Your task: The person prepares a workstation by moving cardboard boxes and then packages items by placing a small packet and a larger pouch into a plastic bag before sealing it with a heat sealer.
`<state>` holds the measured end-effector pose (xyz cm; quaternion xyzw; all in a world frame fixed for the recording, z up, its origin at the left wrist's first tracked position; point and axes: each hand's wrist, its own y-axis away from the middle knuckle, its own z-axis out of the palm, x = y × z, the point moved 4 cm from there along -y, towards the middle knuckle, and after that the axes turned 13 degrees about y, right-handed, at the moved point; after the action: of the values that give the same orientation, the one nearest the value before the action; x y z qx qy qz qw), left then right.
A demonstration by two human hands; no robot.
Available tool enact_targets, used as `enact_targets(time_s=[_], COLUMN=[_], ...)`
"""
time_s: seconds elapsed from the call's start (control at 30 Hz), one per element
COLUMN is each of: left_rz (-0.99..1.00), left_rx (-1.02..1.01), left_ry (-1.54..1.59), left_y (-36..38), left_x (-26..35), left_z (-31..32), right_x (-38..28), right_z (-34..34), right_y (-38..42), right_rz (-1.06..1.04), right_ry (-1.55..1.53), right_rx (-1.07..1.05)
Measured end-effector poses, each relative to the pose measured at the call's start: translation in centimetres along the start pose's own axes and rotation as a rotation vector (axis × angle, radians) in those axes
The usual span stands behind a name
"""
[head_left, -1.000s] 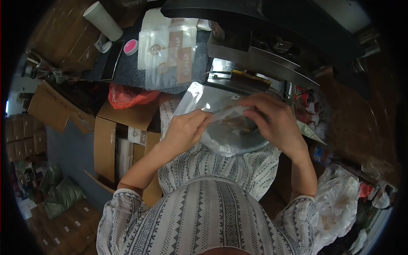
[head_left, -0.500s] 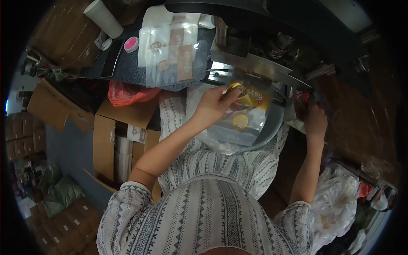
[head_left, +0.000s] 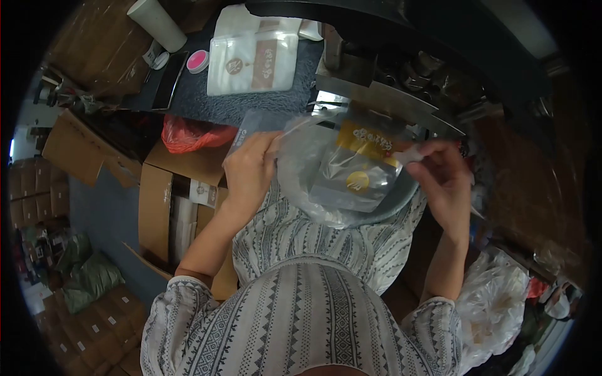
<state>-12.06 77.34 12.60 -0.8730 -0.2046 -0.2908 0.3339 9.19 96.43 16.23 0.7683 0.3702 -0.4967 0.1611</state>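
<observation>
A packing workroom: open cardboard boxes (head_left: 164, 207) left of the left hand (head_left: 249, 170), printed pouches (head_left: 252, 62) stacked beyond it, sealing machine (head_left: 382, 94) ahead.

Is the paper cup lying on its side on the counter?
No, the paper cup stands upright at the counter's far left corner, near the pink lid.

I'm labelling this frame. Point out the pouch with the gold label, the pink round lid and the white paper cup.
pouch with the gold label (head_left: 360, 172), head view, on its clear front below the label.
pink round lid (head_left: 197, 61), head view, on its pink top.
white paper cup (head_left: 157, 24), head view, on its side wall.
</observation>
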Motion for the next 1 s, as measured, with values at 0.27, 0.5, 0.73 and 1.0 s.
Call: enact_targets(time_s=[0.27,0.5,0.73,1.0], left_rz=[-0.052,-0.006,-0.594,-0.974], left_rx=[-0.066,-0.269,-0.65,-0.614], left_ry=[0.076,0.252,0.796,1.253], left_y=[0.2,0.6,0.6,-2.1], left_x=[2.4,3.3,2.4,2.0], left_z=[-0.4,1.4,7.5,11.6], right_x=[-3.7,-2.9,0.3,5.9], right_z=[4.2,4.4,2.6,-4.6], right_y=[-1.9,-1.4,-1.3,-0.9], right_rz=[-0.258,-0.18,-0.038,0.089], right_ry=[0.251,0.136,0.219,0.829], right_rx=[-0.024,-0.168,0.142,0.246])
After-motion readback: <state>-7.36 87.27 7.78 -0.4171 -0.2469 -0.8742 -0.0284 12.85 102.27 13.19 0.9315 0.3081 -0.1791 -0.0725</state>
